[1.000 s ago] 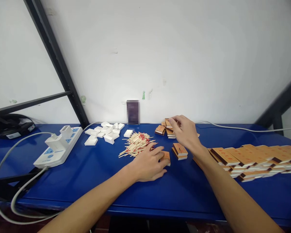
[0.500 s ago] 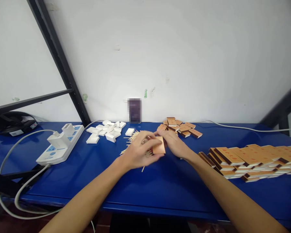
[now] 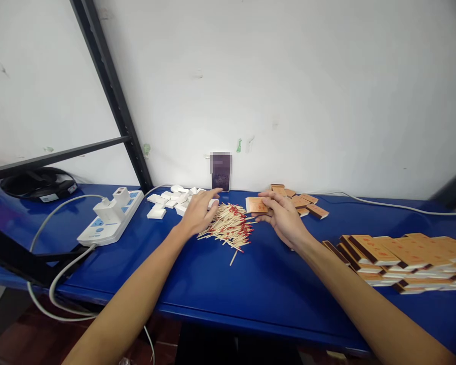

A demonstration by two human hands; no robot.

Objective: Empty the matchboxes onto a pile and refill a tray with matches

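Right hand point(image 3: 287, 218) is holding a box point(image 3: 256, 205), its grip clamping on the right end, thumb pressing on the orange face. White inner part is showing at the box's left end. Box is hanging just above the right edge of the matches point(image 3: 230, 225), well apart from the stack point(image 3: 380, 249).

Left hand point(image 3: 198, 212) is hovering between the trays point(image 3: 156, 211) and the matches, its grip standing apart, fingers stretching out, thumb pointing toward the matches. A white tray is showing between thumb and fingers; cannot tell whether the hand is touching it.

Matches are lying in a loose heap mid-worktop point(image 3: 213, 284), red heads pointing mostly right, some mixing through. One single match point(image 3: 233, 257) is lying nearest the front edge, just beside the heap.

Trays are lying jumbled left of the heap, partly hiding behind the left hand. Loose boxes point(image 3: 316, 211) are lying in a pile behind the right hand, near the wall point(image 3: 307, 101). Stack is filling the right side, boxes overlapping in layers.

Dark slab point(image 3: 221, 177) is leaning upright against the wall, behind the heap. Power strip point(image 3: 95, 234) is lying far left, carrying a white adapter point(image 3: 109, 213).
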